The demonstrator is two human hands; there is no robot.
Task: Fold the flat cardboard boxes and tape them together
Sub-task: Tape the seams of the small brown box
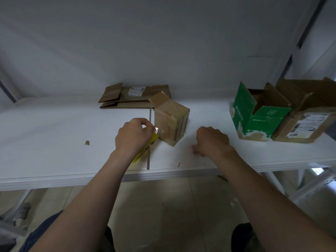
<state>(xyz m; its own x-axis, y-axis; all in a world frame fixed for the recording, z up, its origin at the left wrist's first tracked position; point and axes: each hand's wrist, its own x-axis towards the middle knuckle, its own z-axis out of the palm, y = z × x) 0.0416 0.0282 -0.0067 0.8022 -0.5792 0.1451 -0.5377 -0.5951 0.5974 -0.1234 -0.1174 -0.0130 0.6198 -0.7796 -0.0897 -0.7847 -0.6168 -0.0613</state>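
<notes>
A small brown cardboard box (171, 122) stands folded on the white table (54, 142), one flap raised at its top left. My left hand (131, 136) is shut on a yellow tape dispenser (145, 147) pressed against the box's lower left side, where shiny clear tape shows. My right hand (211, 141) rests on the table to the right of the box, fingers curled, apart from it. Flat unfolded cardboard (134, 96) lies behind the box against the wall.
A green open carton (258, 115) and a brown open box with a shipping label (305, 115) stand at the right. A cardboard scrap (87, 142) lies at the left. The table's front edge (163, 176) runs below my hands; a seam splits the tabletop.
</notes>
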